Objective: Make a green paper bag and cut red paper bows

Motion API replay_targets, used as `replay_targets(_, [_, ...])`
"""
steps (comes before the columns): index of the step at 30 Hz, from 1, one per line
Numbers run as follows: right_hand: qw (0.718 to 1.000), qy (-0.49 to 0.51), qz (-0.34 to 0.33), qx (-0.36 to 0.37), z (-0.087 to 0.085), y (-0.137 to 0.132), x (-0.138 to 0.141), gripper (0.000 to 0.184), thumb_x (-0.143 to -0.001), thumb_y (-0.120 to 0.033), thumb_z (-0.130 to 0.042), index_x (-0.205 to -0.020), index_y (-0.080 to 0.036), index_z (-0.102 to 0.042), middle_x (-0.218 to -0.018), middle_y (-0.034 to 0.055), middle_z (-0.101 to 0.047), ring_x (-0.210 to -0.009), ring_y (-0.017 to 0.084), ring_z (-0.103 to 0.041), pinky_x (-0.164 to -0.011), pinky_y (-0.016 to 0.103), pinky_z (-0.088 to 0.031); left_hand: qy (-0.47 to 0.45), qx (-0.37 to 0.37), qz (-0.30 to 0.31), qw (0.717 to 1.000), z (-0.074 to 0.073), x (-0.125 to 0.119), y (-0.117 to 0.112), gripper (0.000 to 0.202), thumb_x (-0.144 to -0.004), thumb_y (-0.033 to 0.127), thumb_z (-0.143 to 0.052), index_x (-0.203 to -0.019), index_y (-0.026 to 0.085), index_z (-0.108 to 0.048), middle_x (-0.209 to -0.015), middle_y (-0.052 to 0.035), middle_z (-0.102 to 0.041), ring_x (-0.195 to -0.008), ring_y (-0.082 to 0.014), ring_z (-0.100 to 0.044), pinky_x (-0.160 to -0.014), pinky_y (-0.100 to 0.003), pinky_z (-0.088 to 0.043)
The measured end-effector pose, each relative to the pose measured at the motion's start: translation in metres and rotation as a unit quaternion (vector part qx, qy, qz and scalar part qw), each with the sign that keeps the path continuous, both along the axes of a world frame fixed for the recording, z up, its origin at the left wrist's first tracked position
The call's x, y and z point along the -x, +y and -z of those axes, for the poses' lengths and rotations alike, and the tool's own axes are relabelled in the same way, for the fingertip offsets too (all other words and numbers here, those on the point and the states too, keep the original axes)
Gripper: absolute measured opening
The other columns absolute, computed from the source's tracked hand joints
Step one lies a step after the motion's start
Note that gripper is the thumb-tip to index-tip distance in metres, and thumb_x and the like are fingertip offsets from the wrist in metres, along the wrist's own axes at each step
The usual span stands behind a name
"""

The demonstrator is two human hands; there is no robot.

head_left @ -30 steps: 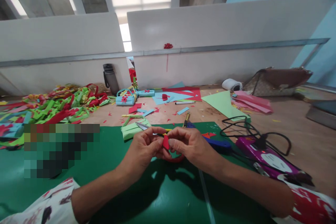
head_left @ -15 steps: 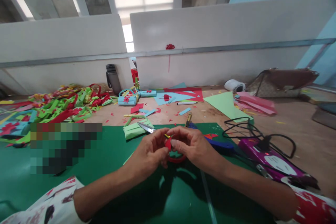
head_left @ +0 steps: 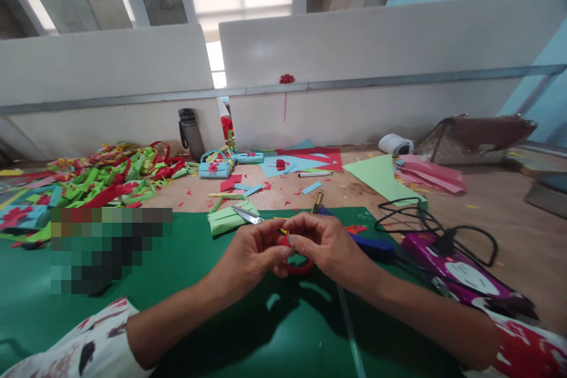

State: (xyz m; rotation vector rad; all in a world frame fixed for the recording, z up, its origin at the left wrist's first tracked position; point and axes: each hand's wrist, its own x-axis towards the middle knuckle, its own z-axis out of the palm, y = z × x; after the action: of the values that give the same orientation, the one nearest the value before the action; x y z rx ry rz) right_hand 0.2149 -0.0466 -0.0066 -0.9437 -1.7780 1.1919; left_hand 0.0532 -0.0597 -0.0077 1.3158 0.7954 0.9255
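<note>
Fingers of my left hand (head_left: 254, 254) and my right hand (head_left: 321, 242) meet in front of me, closed on a small red paper piece (head_left: 284, 240). Much of the piece is hidden by the fingertips, and a bit of yellow shows beside it. Beneath the hands lie scissors (head_left: 247, 215), blades pointing to the far left and a red handle loop showing under my fingers. A folded light-green paper purse (head_left: 230, 220) sits by the blades. To the right of my right hand is a blue glue gun (head_left: 374, 246) with orange and red paper bits near it.
A purple power strip (head_left: 465, 277) with black cables is on the right. A clear stick (head_left: 352, 331) lies on the green mat (head_left: 195, 331). Colourful paper pieces (head_left: 110, 174) are heaped at left. Behind stand a grey bottle (head_left: 191, 133) and a handbag (head_left: 476, 139).
Both hands stay together at nearly the same spot. My fingertips have shifted slightly and cover more of the red paper piece.
</note>
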Motion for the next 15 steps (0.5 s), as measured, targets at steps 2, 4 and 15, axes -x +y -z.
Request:
replay_targets(2, [1.000,-0.006,0.003,-0.008,-0.0004,0.0000,-0.0005,0.009,-0.079,-0.022,-0.057,-0.084,-0.015,-0.059,-0.075,0.0016,-0.066,-0.068,0.014,-0.063,-0.063,0.027,-0.049,-0.005,0.009,-0.002,1.000,-0.0004,-0.0003,-0.0001,0.040,-0.071,0.024,-0.069,-0.107,0.013,-0.059,-0.072,-0.0010,-0.061,-0.055,-0.0099,-0.054,-0.056,-0.024,-0.045])
replay_targets(4, [0.999,-0.022,0.017,-0.028,-0.0005,-0.0004,-0.0008,0.007,-0.078,-0.021,-0.057,-0.082,-0.016,-0.060,-0.075,0.0012,-0.066,-0.069,0.014,-0.062,-0.064,0.027,-0.049,-0.019,0.015,0.004,1.000,0.0003,-0.0004,-0.0001,0.043,-0.068,0.021,-0.071,-0.108,0.014,-0.058,-0.080,-0.0030,-0.063,-0.062,-0.0116,-0.057,-0.059,-0.024,-0.047])
replay_targets(15, [0.994,-0.062,0.037,-0.078,0.0029,-0.0019,-0.0004,0.007,-0.077,-0.017,-0.058,-0.084,-0.018,-0.061,-0.079,0.0003,-0.067,-0.071,0.014,-0.062,-0.064,0.025,-0.050,-0.040,0.010,0.012,0.999,0.0039,-0.0015,0.0005,0.040,-0.066,0.018,-0.071,-0.105,0.017,-0.062,-0.086,-0.0047,-0.066,-0.073,-0.0146,-0.061,-0.063,-0.024,-0.049])
